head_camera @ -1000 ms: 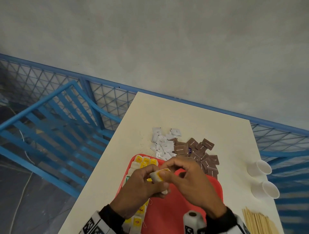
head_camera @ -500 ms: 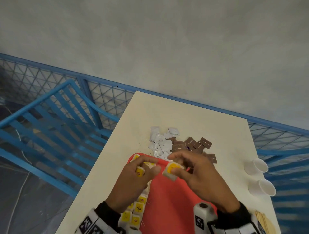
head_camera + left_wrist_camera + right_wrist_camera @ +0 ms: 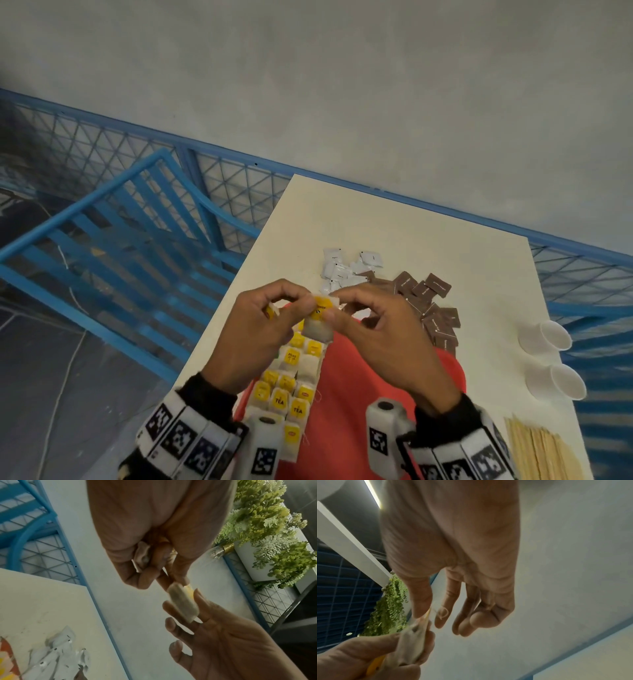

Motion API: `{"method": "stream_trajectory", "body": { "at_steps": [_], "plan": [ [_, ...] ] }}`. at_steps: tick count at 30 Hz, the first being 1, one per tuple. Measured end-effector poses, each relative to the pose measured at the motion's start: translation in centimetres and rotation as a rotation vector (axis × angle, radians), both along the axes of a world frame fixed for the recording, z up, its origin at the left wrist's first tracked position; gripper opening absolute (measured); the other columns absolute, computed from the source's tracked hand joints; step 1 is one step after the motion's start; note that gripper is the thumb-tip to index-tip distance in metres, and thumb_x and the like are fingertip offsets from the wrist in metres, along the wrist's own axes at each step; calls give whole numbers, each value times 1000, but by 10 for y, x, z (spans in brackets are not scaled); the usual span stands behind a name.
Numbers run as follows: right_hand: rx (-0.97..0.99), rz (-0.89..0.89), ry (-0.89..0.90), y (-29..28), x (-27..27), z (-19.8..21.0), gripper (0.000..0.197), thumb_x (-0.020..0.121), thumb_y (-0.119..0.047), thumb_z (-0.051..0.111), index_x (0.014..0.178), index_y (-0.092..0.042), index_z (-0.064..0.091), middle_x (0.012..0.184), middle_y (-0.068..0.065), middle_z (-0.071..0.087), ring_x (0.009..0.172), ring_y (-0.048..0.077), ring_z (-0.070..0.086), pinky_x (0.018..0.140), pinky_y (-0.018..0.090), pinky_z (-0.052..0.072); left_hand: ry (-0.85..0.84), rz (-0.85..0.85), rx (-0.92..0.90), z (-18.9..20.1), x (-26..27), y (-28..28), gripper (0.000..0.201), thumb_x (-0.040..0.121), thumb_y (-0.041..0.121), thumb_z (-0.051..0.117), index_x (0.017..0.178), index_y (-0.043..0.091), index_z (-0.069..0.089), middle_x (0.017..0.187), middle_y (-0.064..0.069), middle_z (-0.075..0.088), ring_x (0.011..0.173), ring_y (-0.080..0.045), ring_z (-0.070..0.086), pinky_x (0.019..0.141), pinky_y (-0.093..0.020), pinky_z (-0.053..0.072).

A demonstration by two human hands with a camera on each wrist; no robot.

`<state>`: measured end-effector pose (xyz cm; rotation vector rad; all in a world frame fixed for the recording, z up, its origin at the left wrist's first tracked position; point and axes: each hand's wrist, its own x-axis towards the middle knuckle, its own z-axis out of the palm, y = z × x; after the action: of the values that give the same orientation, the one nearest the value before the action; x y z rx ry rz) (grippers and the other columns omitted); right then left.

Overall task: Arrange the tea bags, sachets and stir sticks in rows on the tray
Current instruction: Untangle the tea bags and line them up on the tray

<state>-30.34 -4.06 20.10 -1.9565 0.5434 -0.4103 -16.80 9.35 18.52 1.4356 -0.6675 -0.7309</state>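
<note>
We see both hands raised above the red tray (image 3: 370, 394). The right hand (image 3: 387, 346) pinches a tea bag (image 3: 320, 320) by its yellow tag, and the left hand (image 3: 260, 329) grips that same bag plus another yellow-tagged one curled in its fingers. More tea bags (image 3: 291, 387) lie in rows along the tray's left side. White sachets (image 3: 346, 270) and brown sachets (image 3: 428, 305) sit heaped on the surface (image 3: 394, 233) beyond, stir sticks (image 3: 541, 452) at right.

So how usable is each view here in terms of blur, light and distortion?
Head view: evenly lit, sharp on the tea bag and tray, with wide-angle bending at the edges. Left wrist view: dim, palm soft, white sachets smeared. Right wrist view: tea bag blurred, ceiling light strip glaring.
</note>
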Motion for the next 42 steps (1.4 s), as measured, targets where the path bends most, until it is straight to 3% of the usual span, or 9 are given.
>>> {"method": "stream_trajectory", "body": {
  "at_steps": [6,12,20,23,26,29,33,37,42],
  "plan": [
    [197,-34,-66,21,18,-13,3,87,-18,73,85,-17,75,72,-1,72,65,11,62,63,25,52,7,-22,40,-17,7,20,22,82,39,77,88,19,71,83,-5,70,58,-24,47,52,-34,41],
    [152,43,81,35,34,-43,13,85,-16,75,76,-24,69,56,-19,53,56,0,45,55,12,37,-82,-124,205,-55,18,48,6,88,16,72,88,11,70,79,-6,69,50,3,49,55,-12,40],
    [-5,95,514,53,57,-138,24,85,-15,66,70,-28,52,66,-10,53,56,0,46,55,18,40,-60,-30,585,-153,40,84,11,77,36,76,75,27,70,76,6,73,67,-2,61,68,-30,50],
    [34,174,612,67,62,-160,20,84,-14,64,72,-26,53,68,-11,52,59,1,46,55,16,37,45,82,597,-164,45,103,8,86,15,74,79,19,71,72,0,74,54,1,56,57,-25,42],
    [100,136,622,74,72,-177,27,84,-7,63,68,-26,53,68,-12,50,60,0,45,56,12,38,75,89,606,-167,47,116,6,90,13,70,84,13,71,73,-2,74,51,4,54,55,-19,40],
    [108,13,679,75,83,-193,26,83,-7,59,67,-27,55,78,-8,58,71,5,56,66,22,49,121,89,619,-167,48,122,8,92,14,67,85,11,71,75,-2,74,49,3,52,53,-17,39],
    [49,-88,741,75,92,-200,17,77,-11,52,70,-25,59,94,-1,64,78,14,62,65,32,54,261,141,627,-162,51,121,22,97,31,62,91,11,70,80,-4,75,56,-9,51,50,-25,43],
    [18,-46,816,69,100,-200,9,71,-13,55,74,-21,59,95,4,63,83,20,63,70,37,57,402,175,621,-154,54,114,38,99,44,52,95,11,70,83,-8,74,50,-7,43,53,-26,43],
    [-77,-15,782,73,95,-184,17,80,-20,60,88,-23,46,94,-1,56,83,20,52,65,33,42,727,241,461,-147,58,107,67,96,61,37,107,2,65,90,-17,73,44,-14,34,52,-27,39]
  ]
}}
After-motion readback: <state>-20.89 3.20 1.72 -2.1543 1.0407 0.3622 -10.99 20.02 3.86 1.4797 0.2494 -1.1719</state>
